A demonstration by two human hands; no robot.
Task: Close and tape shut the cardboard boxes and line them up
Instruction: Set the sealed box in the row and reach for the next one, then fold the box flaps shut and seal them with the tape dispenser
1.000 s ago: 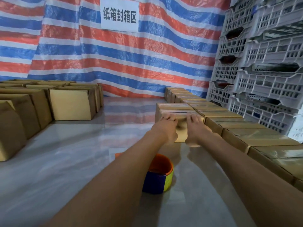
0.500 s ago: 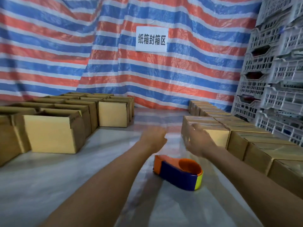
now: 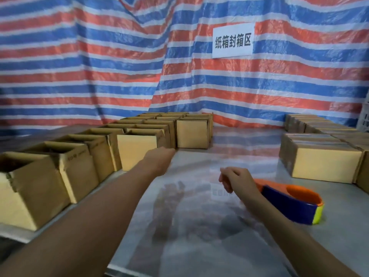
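We find the open box (image 3: 137, 150) at eleven o'clock, judged light and stiff-walled, best taken by opposite sides; left hand (image 3: 159, 159) near it, fingers indiscernible; right hand (image 3: 237, 180) loosely curled, empty.

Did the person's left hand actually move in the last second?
Yes. The left hand has gone leftward, away from the taped brown cardboard box in the right row, toward the open brown cardboard boxes.

Left arm stretched forward, bare left hand (image 3: 159, 159) blurred; bare right hand (image 3: 237, 180) nearer, fingers loosely curled.
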